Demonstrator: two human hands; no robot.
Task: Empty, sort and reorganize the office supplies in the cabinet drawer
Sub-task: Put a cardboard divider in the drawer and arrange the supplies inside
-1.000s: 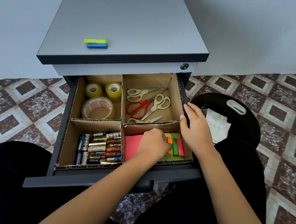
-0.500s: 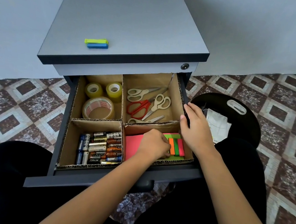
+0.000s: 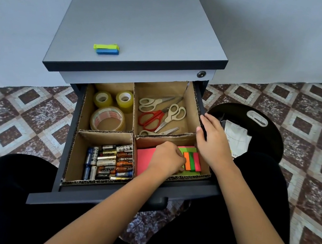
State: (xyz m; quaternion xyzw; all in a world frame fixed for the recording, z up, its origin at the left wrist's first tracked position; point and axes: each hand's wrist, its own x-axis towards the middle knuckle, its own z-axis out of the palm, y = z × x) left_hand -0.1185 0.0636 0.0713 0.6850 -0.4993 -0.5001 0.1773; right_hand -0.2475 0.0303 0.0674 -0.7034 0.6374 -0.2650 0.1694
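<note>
The cabinet drawer [image 3: 102, 202] stands pulled out, split by a cardboard divider [image 3: 133, 136] into four compartments. Three tape rolls [image 3: 108, 119] lie at the back left, several scissors [image 3: 156, 117] at the back right, several batteries [image 3: 109, 161] at the front left. Pink and green sticky notes [image 3: 144, 158] with orange, green and pink strips [image 3: 192, 161] fill the front right. My left hand [image 3: 168, 158] is curled down on these notes, fingertips at the orange strip. My right hand [image 3: 213, 142] grips the drawer's right side wall [image 3: 198, 98].
A green and a blue clip [image 3: 106, 49] lie on the grey cabinet top [image 3: 141, 25]. A round black stool [image 3: 268, 138] carrying white papers [image 3: 236, 136] stands right of the drawer. My dark-clad legs flank the drawer front; patterned floor tiles lie all around.
My left hand has slid slightly left on the notes, uncovering more of the orange strip. My right hand has stayed on the drawer side.
</note>
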